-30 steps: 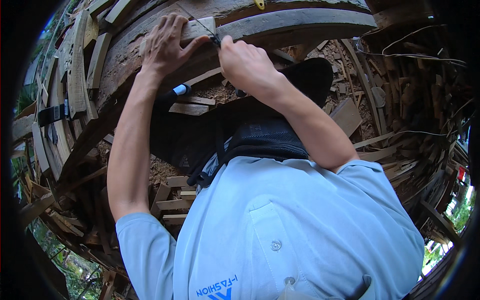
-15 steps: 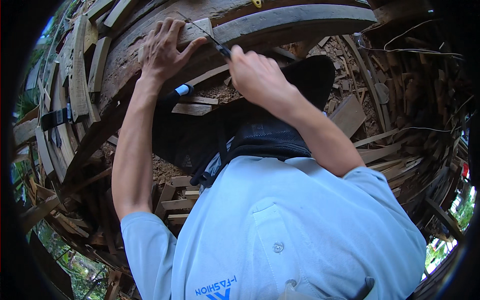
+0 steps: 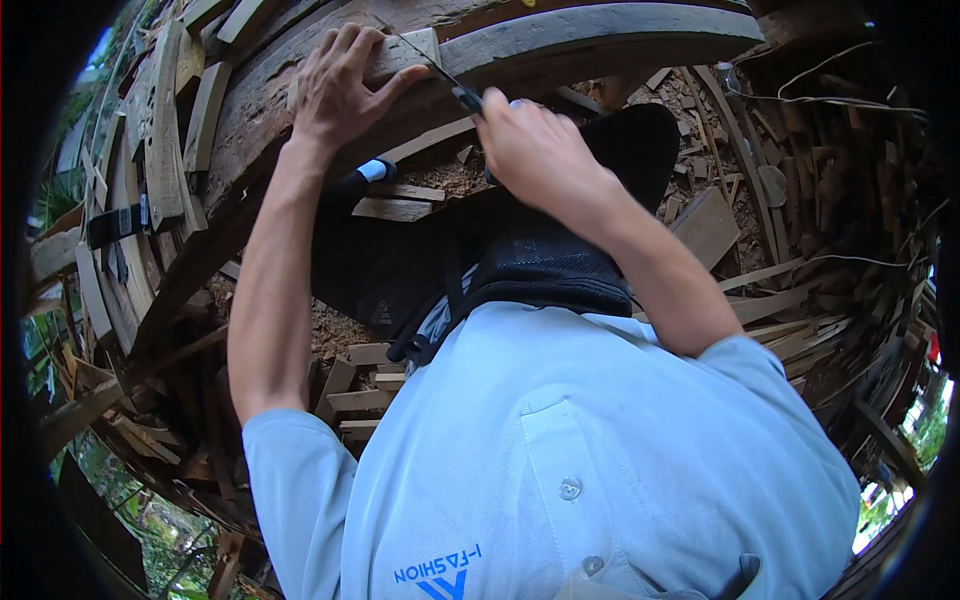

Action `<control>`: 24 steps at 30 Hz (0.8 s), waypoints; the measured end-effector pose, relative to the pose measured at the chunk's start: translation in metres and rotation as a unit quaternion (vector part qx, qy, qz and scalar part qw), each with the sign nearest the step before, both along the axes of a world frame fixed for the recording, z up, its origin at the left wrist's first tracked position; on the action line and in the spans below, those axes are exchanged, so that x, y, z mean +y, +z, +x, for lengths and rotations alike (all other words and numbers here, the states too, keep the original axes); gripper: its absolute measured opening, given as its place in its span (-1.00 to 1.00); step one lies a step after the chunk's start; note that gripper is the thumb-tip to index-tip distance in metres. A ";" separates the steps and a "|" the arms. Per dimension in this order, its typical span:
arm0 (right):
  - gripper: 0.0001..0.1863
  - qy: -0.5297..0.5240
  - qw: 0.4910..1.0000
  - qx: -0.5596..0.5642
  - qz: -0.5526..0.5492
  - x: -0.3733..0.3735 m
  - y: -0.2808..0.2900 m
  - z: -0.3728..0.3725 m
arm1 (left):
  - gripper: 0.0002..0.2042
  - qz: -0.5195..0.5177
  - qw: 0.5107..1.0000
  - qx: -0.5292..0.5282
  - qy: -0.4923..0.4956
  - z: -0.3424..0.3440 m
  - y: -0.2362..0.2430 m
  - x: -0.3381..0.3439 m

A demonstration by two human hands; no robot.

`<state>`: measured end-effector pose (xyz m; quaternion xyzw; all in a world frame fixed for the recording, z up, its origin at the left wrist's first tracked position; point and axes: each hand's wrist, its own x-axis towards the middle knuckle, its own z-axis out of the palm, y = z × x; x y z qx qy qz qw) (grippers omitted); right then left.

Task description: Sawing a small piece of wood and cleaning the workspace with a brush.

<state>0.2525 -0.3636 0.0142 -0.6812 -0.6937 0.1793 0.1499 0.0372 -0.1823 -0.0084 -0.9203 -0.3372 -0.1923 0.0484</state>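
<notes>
My left hand [image 3: 340,92] presses flat on a short pale wood block [image 3: 405,52], fingers stretched forward and thumb held apart. The block lies on a thick, weathered timber [image 3: 262,105]. In my right hand [image 3: 540,150] is the dark handle of a thin-bladed saw [image 3: 432,64]. Its blade slants up and left across the block, just right of my left fingers. The teeth and the depth of any cut cannot be made out. My right fingers wrap round the handle, hiding most of it.
A long curved beam [image 3: 600,35] runs right from the block. Wood strips [image 3: 158,130] are stacked at the left, with a black strap-like item [image 3: 115,226] on them. Offcuts [image 3: 395,208] and chips lie below. Scrap wood [image 3: 800,300] and loose wire [image 3: 840,95] are at the right.
My right hand has drawn back slightly to the right with the saw. My left hand keeps its place on the block. The whole view has shifted a little.
</notes>
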 end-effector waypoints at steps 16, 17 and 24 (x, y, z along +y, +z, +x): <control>-0.80 0.053 0.998 -0.012 0.036 0.027 0.006 -0.014 | -0.39 -0.007 1.000 0.004 -0.009 -0.001 0.002 -0.007; -0.81 0.030 0.999 -0.013 0.013 0.041 0.006 -0.021 | -0.34 0.008 1.000 0.001 -0.002 0.000 0.002 -0.005; -0.85 0.021 0.996 -0.054 -0.073 -0.032 0.023 -0.012 | -0.34 0.023 0.999 0.021 0.006 -0.008 0.006 0.002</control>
